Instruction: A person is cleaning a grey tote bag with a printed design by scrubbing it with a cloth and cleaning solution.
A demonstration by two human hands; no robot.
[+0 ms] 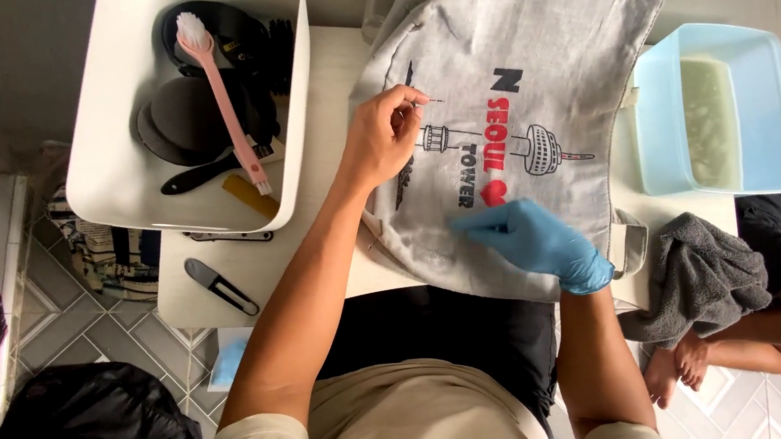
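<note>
Grey cotton tote bag with a printed tower design (528, 63) lies flat on the white surface (327, 101), its long axis running away from the person. The bare left hand (381, 139) pinches a thin needle-like tool (427, 101) at the print's near-left edge, fingers closed tight. The blue-gloved right hand (531, 239) presses flat, fingers spread, just below the print.

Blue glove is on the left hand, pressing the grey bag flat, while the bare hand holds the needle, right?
Not quite: the head view shows the blue glove on the right hand, pressing the grey bag flat. The bare left hand holds the needle.
</note>
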